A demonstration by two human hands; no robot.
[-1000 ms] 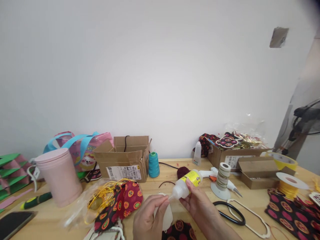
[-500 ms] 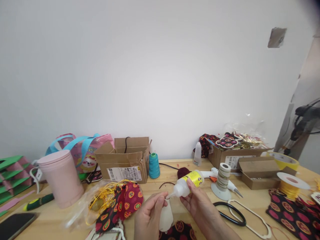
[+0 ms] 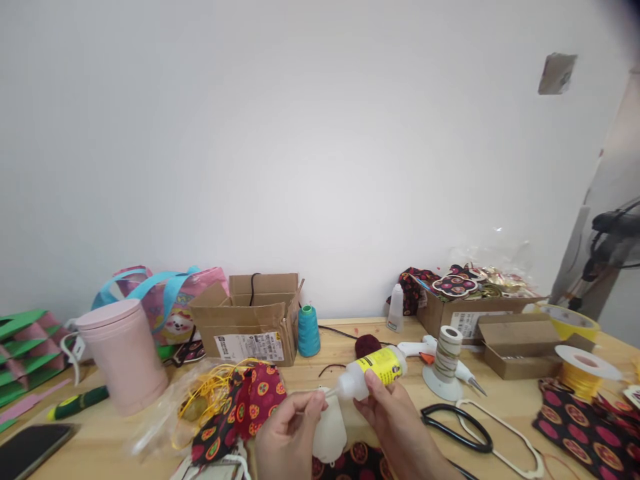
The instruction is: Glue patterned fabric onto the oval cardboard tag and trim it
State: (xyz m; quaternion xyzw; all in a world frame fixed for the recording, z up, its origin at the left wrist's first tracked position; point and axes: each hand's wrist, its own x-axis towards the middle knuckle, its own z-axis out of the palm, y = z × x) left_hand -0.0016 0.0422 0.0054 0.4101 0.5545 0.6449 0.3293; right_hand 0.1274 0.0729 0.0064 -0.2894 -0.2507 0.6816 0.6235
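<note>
My right hand grips a small translucent glue bottle with a yellow label, its nozzle pointing left. My left hand is closed in a pinch right at the nozzle tip, fingers pressed on something tiny I cannot make out. A white flat shape lies on the wooden table just under both hands, over dark patterned fabric.
Red patterned fabric and yellow cord lie left of the hands. Black scissors, a ribbon spool, a glue gun, cardboard boxes, teal thread, a pink cup and a phone surround them.
The bottle has tilted flatter and slid slightly left and down. My left hand has drawn a little left from the nozzle, still pinching.
</note>
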